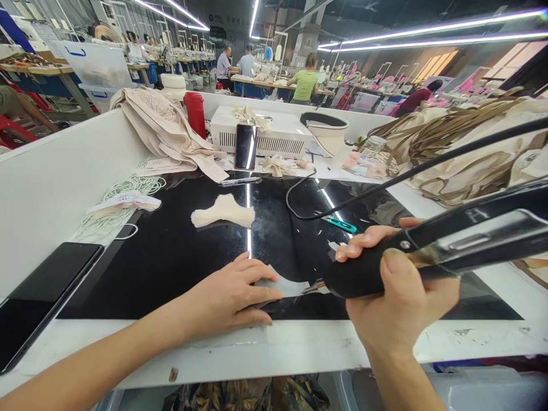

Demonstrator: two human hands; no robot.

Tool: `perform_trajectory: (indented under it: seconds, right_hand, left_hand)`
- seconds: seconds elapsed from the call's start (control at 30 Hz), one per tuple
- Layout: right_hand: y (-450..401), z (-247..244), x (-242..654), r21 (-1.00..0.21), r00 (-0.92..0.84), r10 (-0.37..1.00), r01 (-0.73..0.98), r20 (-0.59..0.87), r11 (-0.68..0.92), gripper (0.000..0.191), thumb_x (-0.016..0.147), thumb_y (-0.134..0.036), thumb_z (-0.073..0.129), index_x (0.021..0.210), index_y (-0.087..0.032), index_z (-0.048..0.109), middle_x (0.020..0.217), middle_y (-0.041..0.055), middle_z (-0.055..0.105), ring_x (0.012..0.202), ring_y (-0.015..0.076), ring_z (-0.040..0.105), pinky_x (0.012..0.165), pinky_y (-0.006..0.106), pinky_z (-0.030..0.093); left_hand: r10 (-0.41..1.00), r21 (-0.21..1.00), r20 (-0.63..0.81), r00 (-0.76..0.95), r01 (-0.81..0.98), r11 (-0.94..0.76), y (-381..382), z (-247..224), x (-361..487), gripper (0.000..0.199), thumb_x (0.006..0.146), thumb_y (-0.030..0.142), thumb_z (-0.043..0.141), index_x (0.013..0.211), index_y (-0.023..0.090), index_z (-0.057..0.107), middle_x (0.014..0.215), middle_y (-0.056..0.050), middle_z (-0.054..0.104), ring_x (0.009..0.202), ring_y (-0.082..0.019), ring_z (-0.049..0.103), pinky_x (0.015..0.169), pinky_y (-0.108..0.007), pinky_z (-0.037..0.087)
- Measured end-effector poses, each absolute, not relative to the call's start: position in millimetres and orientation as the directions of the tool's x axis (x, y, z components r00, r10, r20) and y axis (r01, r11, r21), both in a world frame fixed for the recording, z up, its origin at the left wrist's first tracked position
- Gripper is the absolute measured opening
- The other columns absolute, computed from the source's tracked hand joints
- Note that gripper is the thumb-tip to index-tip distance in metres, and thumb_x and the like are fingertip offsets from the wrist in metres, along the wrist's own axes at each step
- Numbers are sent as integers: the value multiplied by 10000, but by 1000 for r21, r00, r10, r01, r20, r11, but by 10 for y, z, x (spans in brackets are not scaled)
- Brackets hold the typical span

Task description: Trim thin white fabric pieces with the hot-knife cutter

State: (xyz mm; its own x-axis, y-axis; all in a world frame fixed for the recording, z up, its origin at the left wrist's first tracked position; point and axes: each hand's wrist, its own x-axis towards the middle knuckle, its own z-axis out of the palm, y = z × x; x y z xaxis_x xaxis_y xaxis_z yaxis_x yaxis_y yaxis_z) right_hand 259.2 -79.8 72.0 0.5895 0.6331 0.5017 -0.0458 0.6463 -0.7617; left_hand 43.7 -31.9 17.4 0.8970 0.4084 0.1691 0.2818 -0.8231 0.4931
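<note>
My right hand [398, 291] is wrapped round a black corded electric hot knife [359, 268], its thumb on top of the body. The narrow metal tip of the knife touches or hovers at the right end of a thin whitish piece of material [289, 285]; exact contact cannot be made out. My left hand [240, 288] lies flat with fingers apart, its fingertips pressing on the left end of that piece. A cream, three-armed padded piece [223, 211] rests farther back on the black sheet [171, 257].
A teal craft knife [340, 223] and small scraps lie near the looped cord [295, 214]. At left are a phone [43, 291] and pale green cord [115, 200]. Behind stand a white vented box [261, 134], an upright phone [246, 146] and a red bottle [195, 114]. Fabric and straps [462, 142] pile up at right.
</note>
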Motion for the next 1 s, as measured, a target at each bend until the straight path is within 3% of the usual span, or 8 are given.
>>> perform_trajectory:
  seconds: [0.3, 0.43, 0.63, 0.7, 0.8, 0.87, 0.93, 1.0]
  right_hand:
    - [-773, 665, 2587, -753, 580, 615, -4, 535, 659, 332, 795, -209, 808, 1081, -234, 641, 792, -44, 705, 598, 140, 629, 567, 309, 572]
    - [-767, 625, 2572, -759, 535, 644, -6, 547, 651, 350, 844, -215, 798, 1141, -258, 618, 844, -50, 710, 650, 125, 657, 617, 287, 588]
    - [-755, 601, 2575, -780, 431, 663, 193, 612, 595, 318, 906, -279, 752, 1183, -271, 597, 1054, 7, 741, 829, 138, 713, 788, 313, 617]
    - [-780, 563, 2602, -769, 488, 601, 306, 632, 561, 434, 914, -288, 742, 1311, -264, 570, 1217, 67, 709, 1009, 177, 716, 894, 360, 611]
    - [-862, 475, 2634, -615, 575, 292, 513, 764, 599, 509, 908, -187, 725, 1377, -291, 556, 1226, 51, 645, 1115, 176, 659, 974, 360, 564]
    - [-926, 423, 2626, -469, 429, 230, 615, 873, 634, 410, 929, -94, 645, 1289, -286, 607, 1087, 18, 649, 1022, 151, 654, 936, 313, 552]
    - [-959, 384, 2586, -359, 112, 384, 654, 916, 665, 358, 961, -75, 579, 1267, -259, 608, 1050, 28, 694, 985, 157, 668, 906, 304, 556]
    - [-937, 347, 2526, -301, -185, 542, 667, 820, 682, 318, 1008, -134, 559, 1312, -228, 571, 1161, 83, 735, 1079, 191, 684, 944, 337, 558]
  left_hand:
    - [494, 505, 217, 842, 336, -795, -318, 174, 421, 301, 1061, 325, 591, 1340, 266, 688, 1416, -100, 638, 1328, -267, 592, 1284, -586, 285]
    - [649, 490, 265, 713, 480, -728, -269, 28, 388, 321, 1073, 305, 545, 1366, 242, 658, 1443, -102, 614, 1345, -278, 569, 1211, -540, 430]
    - [680, 531, 270, 681, 484, -695, -166, -177, 326, 197, 1051, 370, 549, 1115, 279, 712, 1407, -62, 627, 1338, -278, 566, 1125, -474, 511]
    - [704, 567, 262, 661, 484, -666, -162, -190, 319, 212, 1049, 397, 543, 1002, 269, 706, 1382, -58, 643, 1324, -279, 577, 1103, -460, 522]
    - [736, 630, 273, 620, 463, -624, -176, -192, 337, 258, 1041, 415, 546, 895, 256, 686, 1325, -54, 678, 1296, -278, 593, 1101, -449, 515]
    - [743, 669, 291, 603, 427, -609, -184, -180, 359, 251, 1026, 415, 563, 872, 254, 678, 1265, -49, 708, 1257, -274, 613, 1106, -440, 509]
    - [758, 718, 283, 588, 393, -574, -185, -149, 377, 233, 1009, 429, 577, 883, 259, 674, 1166, -32, 737, 1162, -259, 653, 1088, -416, 519]
    - [784, 774, 223, 580, 384, -504, -179, -97, 382, 243, 1005, 463, 565, 912, 267, 674, 1039, -8, 748, 1013, -233, 686, 996, -364, 556]
